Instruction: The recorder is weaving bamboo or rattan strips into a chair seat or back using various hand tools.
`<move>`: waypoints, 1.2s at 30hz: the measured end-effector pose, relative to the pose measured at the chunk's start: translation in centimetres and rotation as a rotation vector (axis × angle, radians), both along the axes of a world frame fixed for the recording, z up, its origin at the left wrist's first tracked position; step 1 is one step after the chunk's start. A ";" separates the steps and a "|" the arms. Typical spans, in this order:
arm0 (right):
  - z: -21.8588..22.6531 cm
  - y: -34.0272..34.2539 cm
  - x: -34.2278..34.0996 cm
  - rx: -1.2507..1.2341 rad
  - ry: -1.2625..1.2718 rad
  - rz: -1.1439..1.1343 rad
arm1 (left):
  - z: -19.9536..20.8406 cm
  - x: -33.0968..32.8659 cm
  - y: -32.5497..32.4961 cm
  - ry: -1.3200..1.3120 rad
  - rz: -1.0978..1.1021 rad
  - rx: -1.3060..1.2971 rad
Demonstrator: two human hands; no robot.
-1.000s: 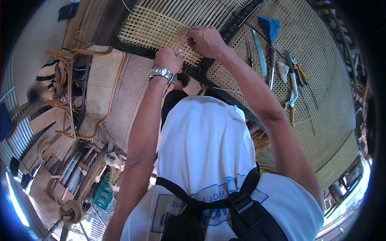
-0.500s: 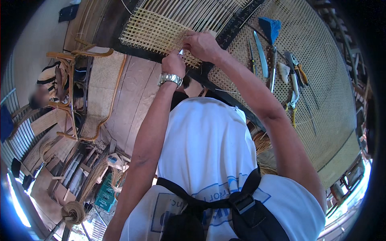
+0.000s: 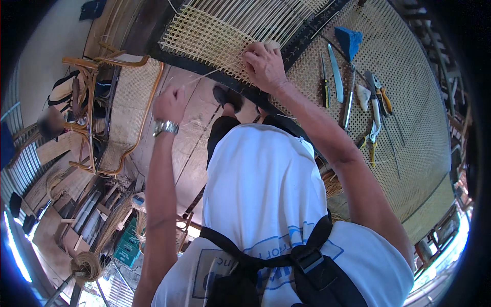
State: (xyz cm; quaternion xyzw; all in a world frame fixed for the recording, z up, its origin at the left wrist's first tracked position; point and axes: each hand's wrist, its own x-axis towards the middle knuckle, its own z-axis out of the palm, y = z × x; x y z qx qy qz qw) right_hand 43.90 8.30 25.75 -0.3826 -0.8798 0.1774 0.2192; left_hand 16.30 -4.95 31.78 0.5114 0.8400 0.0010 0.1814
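Observation:
A pale woven cane panel (image 3: 204,33) in a dark frame (image 3: 197,59) lies before me, with long parallel strands at its far side. My right hand (image 3: 265,66) rests at the panel's near edge, fingers curled against the weave; what they pinch is hidden. Out to the left, away from the panel, my left hand (image 3: 170,105) is closed, a metal-banded watch (image 3: 166,127) on its wrist. A thin cane strand (image 3: 208,74) stretches from the weave near my right fingers towards my left hand, which grips it.
On the fine cane mesh (image 3: 414,117) at right lie a blue wedge-shaped piece (image 3: 349,42), a blade (image 3: 335,74), a screwdriver (image 3: 326,87), orange-handled pliers (image 3: 383,94) and other tools. A rattan chair (image 3: 130,102) stands at left beside a person (image 3: 64,107). Cane coils (image 3: 86,267) are at lower left.
My left hand has left the weave and moved left and nearer to me, drawing the cane strand out. The right hand stays at the panel. The view has shifted slightly.

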 end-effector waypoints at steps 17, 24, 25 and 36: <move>4.8 2.6 -2.9 -0.946 0.631 0.278 | 8.5 8.0 4.9 -0.253 0.010 0.487; 3.0 4.9 -1.9 -0.545 0.269 0.308 | 2.5 6.0 3.6 -0.275 -0.053 0.227; 2.8 5.2 -1.7 -0.394 0.169 0.259 | 0.9 6.0 3.4 -0.273 -0.051 0.229; 1.4 3.9 -1.6 -0.232 -0.050 0.126 | -4.2 9.2 6.6 -0.359 0.067 -0.134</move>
